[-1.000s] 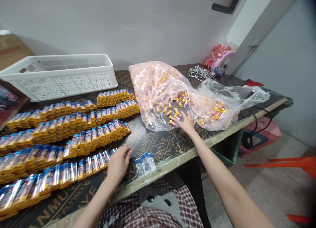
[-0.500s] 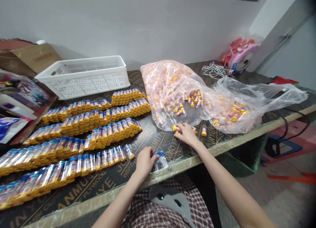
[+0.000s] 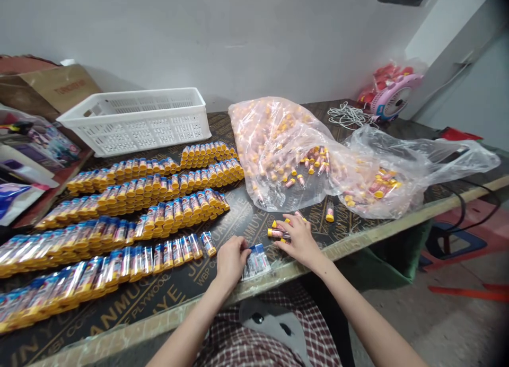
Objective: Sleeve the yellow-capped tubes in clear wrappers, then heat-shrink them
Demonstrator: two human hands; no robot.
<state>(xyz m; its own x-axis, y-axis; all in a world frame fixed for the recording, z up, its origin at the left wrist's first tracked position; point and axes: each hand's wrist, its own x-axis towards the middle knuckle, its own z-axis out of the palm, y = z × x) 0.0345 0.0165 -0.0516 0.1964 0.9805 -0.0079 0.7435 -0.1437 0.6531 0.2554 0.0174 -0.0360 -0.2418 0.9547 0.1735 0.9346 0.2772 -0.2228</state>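
Note:
My left hand [image 3: 233, 258] is closed at the table's front edge, thumb and fingers pressed on the edge of a few flat clear printed plastic sleeves [image 3: 257, 261]. To its right, my right hand [image 3: 302, 241] lies over several small yellow-capped tubes [image 3: 277, 233] on the table, its fingers stretched across them; the palm hides some. A single yellow-capped tube [image 3: 330, 211] stands apart, to the right of that hand. Beyond the hands, a large clear plastic bag [image 3: 274, 139] lies with many more such tubes inside and at its mouth.
Stacked rows of blue-and-yellow wrapped tubes [image 3: 175, 255] fill the table's left side. A white plastic basket [image 3: 147, 131] stands behind them. A pink fan [image 3: 393, 99] and a coiled white cord [image 3: 348, 115] are at the back right. A red stool [image 3: 469, 224] stands below the table.
My right hand has come back from the bag's mouth toward the front edge, and several tubes now lie under its fingers. The left hand stays at the sleeves, now slightly further left.

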